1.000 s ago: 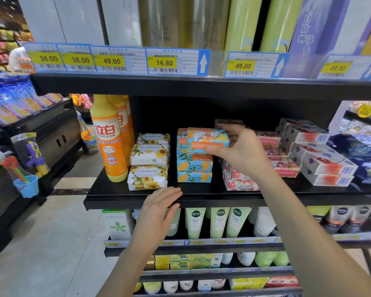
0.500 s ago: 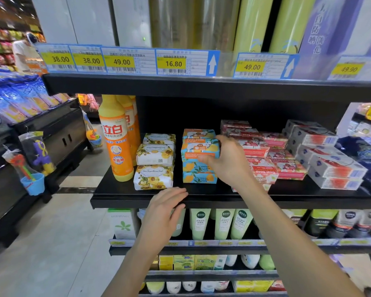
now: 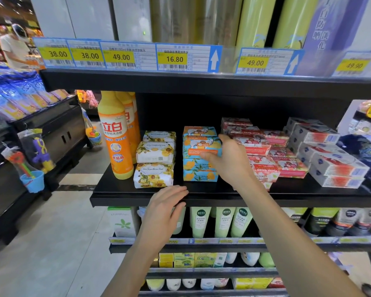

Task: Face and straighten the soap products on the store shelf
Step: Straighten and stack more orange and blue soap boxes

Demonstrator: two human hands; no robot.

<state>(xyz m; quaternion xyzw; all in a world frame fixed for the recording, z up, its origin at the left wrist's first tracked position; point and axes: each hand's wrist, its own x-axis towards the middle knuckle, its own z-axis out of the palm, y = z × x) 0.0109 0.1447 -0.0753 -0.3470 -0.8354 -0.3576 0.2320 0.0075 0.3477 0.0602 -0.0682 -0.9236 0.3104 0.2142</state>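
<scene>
A stack of blue-and-orange soap boxes (image 3: 198,175) stands mid-shelf on the black shelf (image 3: 126,199). My right hand (image 3: 231,163) grips the right end of the top blue box (image 3: 198,146), thumb under its front face and index finger up along its end. The box lies on the stack, facing forward. My left hand (image 3: 165,207) rests flat on the shelf's front edge with straight fingers, holding nothing. White floral soap bars (image 3: 154,166) are stacked to the left. Red goat soap boxes (image 3: 266,168) lie loosely piled on the right, partly hidden by my wrist.
Orange detergent bottles (image 3: 116,144) stand at the shelf's left end and grey-and-red boxes (image 3: 332,163) at the right. Green tubes (image 3: 221,221) fill the shelf below. Price tags (image 3: 120,56) line the shelf above. A toy bucket (image 3: 33,182) hangs left; a person (image 3: 13,48) stands far off.
My right hand has brought the blue box down from above the stack and set it on the top front. My left hand has stayed on the shelf edge.
</scene>
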